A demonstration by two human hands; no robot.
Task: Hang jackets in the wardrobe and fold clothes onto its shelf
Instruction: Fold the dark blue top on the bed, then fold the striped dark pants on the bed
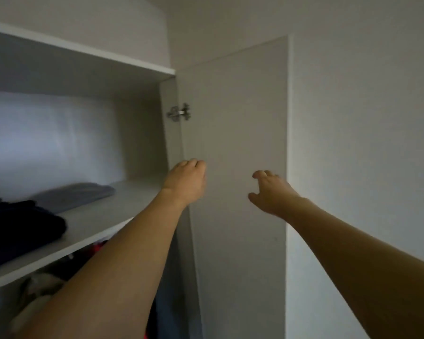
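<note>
Over on the left we have the wardrobe shelf (103,216), and on it a dark folded pile (22,223) near the front edge, with a grey-blue folded garment (76,194) just behind it and to the right. Soft, light things both, we judge; they would sag if lifted by one corner, so best taken from underneath with flat palms. Below the shelf, hanging clothes (96,250) peek out in red and darker tones (mostly hidden behind our forearm, so we cannot tell which are jackets).

Moving along, our left hand (185,179) is raised by the hinge side of the open wardrobe door (235,118), fingers curled loosely and holding nothing; whether the knuckles touch the panel we cannot tell. The metal hinge (179,112) sits above it. Then our right hand (269,192), fingers spread and bent, thumb out, empty, in front of the door's inner face near its free edge.

The door is stiff and flat, swinging on its hinges, we reckon; the free edge on the right is the natural place to grip it.
</note>
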